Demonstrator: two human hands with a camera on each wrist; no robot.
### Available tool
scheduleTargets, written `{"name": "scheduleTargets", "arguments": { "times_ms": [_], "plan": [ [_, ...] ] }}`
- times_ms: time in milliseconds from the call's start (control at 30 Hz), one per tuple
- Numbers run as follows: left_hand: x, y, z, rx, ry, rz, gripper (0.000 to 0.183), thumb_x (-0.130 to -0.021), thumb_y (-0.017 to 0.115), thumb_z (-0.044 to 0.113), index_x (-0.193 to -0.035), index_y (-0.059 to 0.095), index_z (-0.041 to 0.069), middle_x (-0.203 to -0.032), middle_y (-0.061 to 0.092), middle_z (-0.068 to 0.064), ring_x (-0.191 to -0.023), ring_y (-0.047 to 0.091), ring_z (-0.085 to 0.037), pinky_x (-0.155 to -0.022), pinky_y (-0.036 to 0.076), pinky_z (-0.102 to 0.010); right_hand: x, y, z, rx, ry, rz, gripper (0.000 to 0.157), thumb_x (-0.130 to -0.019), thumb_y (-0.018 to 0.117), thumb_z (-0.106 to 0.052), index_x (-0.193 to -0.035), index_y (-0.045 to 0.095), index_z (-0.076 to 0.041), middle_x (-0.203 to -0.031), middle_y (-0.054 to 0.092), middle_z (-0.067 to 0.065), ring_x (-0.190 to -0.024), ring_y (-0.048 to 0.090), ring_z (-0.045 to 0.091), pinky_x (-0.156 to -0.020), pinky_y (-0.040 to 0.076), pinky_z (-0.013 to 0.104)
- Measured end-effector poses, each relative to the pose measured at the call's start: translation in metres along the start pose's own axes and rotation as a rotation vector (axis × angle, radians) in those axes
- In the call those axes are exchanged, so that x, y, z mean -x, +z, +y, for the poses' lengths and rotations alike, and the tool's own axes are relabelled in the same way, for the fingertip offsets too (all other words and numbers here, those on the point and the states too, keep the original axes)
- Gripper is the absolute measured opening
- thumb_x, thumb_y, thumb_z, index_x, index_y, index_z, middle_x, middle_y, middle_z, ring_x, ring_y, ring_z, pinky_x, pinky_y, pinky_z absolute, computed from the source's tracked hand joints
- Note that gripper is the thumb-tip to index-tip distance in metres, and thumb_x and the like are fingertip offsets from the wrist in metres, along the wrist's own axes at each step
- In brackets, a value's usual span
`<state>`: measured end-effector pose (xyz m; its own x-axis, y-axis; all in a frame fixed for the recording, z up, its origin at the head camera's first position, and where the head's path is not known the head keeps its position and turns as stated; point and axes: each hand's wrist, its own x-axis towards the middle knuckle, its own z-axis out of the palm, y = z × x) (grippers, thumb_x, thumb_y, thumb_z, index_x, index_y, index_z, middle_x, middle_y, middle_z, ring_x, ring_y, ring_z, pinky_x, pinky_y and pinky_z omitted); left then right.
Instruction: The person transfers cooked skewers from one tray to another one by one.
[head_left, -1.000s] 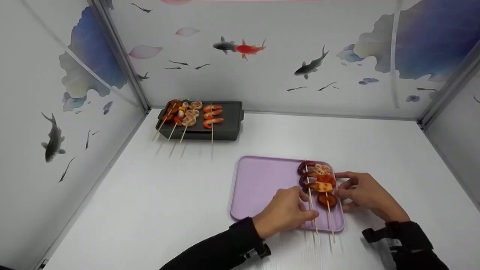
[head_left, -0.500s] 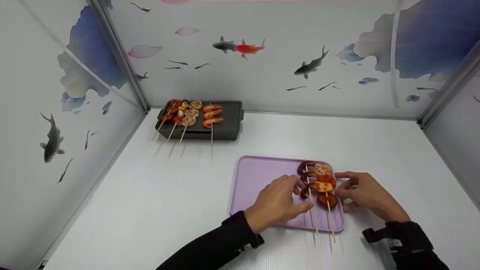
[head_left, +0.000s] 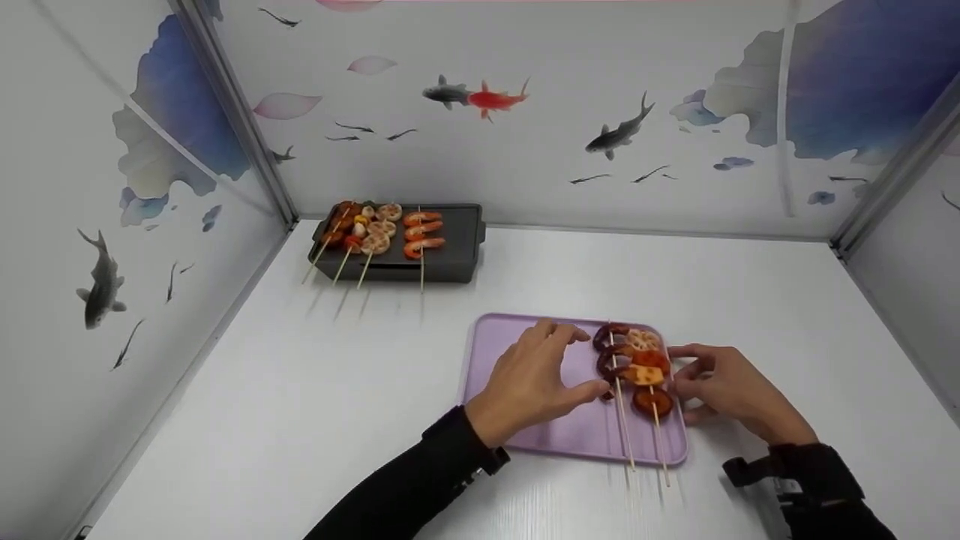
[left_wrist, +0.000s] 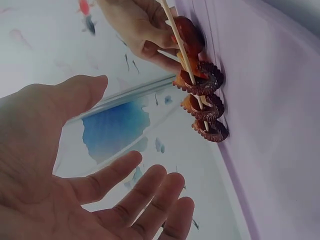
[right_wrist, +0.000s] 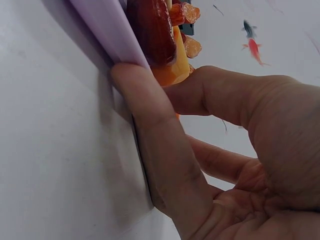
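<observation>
My left hand (head_left: pixel 525 382) hovers over the middle of the purple tray (head_left: pixel 559 444), fingers spread, with nothing in its grasp. Just right of its thumb lies a skewer of dark curled octopus tentacles (head_left: pixel 609 365), also seen in the left wrist view as purple-brown tentacles (left_wrist: pixel 207 80). Beside it along the tray's right side is a mixed skewer (head_left: pixel 649 376) with a lotus root slice, orange and yellow pieces and a round brown piece. My right hand (head_left: pixel 739 390) holds the tray's right rim; in the right wrist view its fingers (right_wrist: pixel 165 145) lie against the tray edge (right_wrist: pixel 112 32).
A black grill (head_left: pixel 461 244) stands at the back left. On it are several skewers, including shrimp (head_left: pixel 424 234), pale round slices (head_left: pixel 377 236) and brown pieces (head_left: pixel 335 229). Their sticks jut over its front edge. Printed walls enclose the white table (head_left: pixel 360 390).
My left hand has moved away from the octopus skewer's stick, up and to the left, and its fingers have spread. The right hand stays at the tray's edge.
</observation>
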<state>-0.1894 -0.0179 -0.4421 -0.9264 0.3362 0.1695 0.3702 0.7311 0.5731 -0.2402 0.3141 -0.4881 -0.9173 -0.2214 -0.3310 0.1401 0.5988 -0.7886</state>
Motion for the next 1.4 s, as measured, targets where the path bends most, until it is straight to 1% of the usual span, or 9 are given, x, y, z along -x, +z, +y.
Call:
{"name": "scheduleTargets", "arguments": {
  "times_ms": [233,333,467,533,667,867,1067,1233,1400],
  "plan": [
    [-0.005,-0.009,-0.009,-0.051,0.041,0.072,0.07,-0.1,0.087,0.065,-0.152,0.071,0.022,-0.143,0.071,-0.005,-0.125,0.07,-0.024,-0.105,0.06,-0.041,0.0,-0.001,-0.001,0.009,0.004,0.006,0.072,-0.108,0.076,-0.01,-0.172,0.047,0.005,-0.125,0.072,0.018,-0.1,0.075,0.023,-0.078,0.072,0.037],
    [-0.006,-0.013,-0.014,-0.08,0.029,0.093,0.073,-0.1,0.084,0.07,-0.154,0.069,0.023,-0.147,0.07,-0.005,-0.129,0.07,-0.025,-0.107,0.06,-0.043,-0.001,-0.001,0.0,0.02,0.01,0.012,0.072,-0.107,0.076,-0.01,-0.172,0.047,0.005,-0.125,0.072,0.019,-0.1,0.075,0.023,-0.078,0.072,0.036],
    [-0.008,-0.016,-0.021,-0.123,0.006,0.119,0.08,-0.099,0.079,0.077,-0.159,0.067,0.025,-0.152,0.069,-0.006,-0.134,0.07,-0.028,-0.115,0.058,-0.05,-0.001,0.0,0.001,0.035,0.012,0.017,0.073,-0.107,0.076,-0.01,-0.172,0.048,0.005,-0.126,0.073,0.019,-0.1,0.075,0.023,-0.077,0.072,0.035],
    [-0.008,-0.017,-0.025,-0.13,0.006,0.138,0.082,-0.099,0.079,0.078,-0.16,0.067,0.025,-0.153,0.068,-0.007,-0.135,0.07,-0.029,-0.115,0.058,-0.054,-0.001,0.0,0.001,0.037,0.007,0.018,0.073,-0.106,0.077,-0.01,-0.171,0.049,0.005,-0.126,0.074,0.019,-0.1,0.075,0.022,-0.077,0.072,0.035],
    [-0.01,-0.021,-0.033,-0.146,0.002,0.171,0.085,-0.097,0.078,0.08,-0.161,0.066,0.025,-0.154,0.068,-0.008,-0.138,0.07,-0.031,-0.111,0.057,-0.056,0.0,0.0,0.0,0.038,0.003,0.016,0.073,-0.105,0.077,-0.01,-0.171,0.049,0.005,-0.125,0.075,0.018,-0.099,0.075,0.022,-0.075,0.071,0.034],
    [-0.014,-0.027,-0.044,-0.147,-0.016,0.214,0.088,-0.096,0.08,0.08,-0.162,0.066,0.023,-0.16,0.065,-0.011,-0.141,0.068,-0.037,-0.112,0.057,-0.063,-0.001,-0.001,-0.001,0.031,0.005,0.016,0.073,-0.105,0.077,-0.009,-0.172,0.049,0.004,-0.125,0.074,0.017,-0.099,0.075,0.022,-0.075,0.071,0.034],
    [-0.021,-0.033,-0.057,-0.152,-0.053,0.256,0.087,-0.096,0.082,0.076,-0.161,0.067,0.02,-0.161,0.065,-0.014,-0.142,0.067,-0.04,-0.113,0.057,-0.066,0.0,-0.001,0.001,0.03,0.014,0.016,0.074,-0.104,0.078,-0.009,-0.171,0.05,0.004,-0.126,0.074,0.018,-0.099,0.075,0.022,-0.076,0.072,0.035],
    [-0.028,-0.043,-0.069,-0.168,-0.077,0.301,0.086,-0.098,0.083,0.074,-0.16,0.068,0.017,-0.16,0.065,-0.018,-0.142,0.067,-0.043,-0.112,0.058,-0.067,0.001,0.0,-0.001,0.035,0.016,0.014,0.073,-0.104,0.077,-0.009,-0.171,0.05,0.005,-0.125,0.073,0.018,-0.097,0.075,0.022,-0.075,0.071,0.035],
    [-0.035,-0.056,-0.081,-0.213,-0.104,0.332,0.086,-0.099,0.082,0.073,-0.161,0.068,0.015,-0.157,0.067,-0.019,-0.141,0.067,-0.045,-0.114,0.057,-0.069,0.0,0.0,-0.004,0.036,0.012,0.014,0.073,-0.104,0.077,-0.01,-0.17,0.05,0.005,-0.125,0.073,0.019,-0.096,0.075,0.022,-0.074,0.071,0.035]
  ]
}}
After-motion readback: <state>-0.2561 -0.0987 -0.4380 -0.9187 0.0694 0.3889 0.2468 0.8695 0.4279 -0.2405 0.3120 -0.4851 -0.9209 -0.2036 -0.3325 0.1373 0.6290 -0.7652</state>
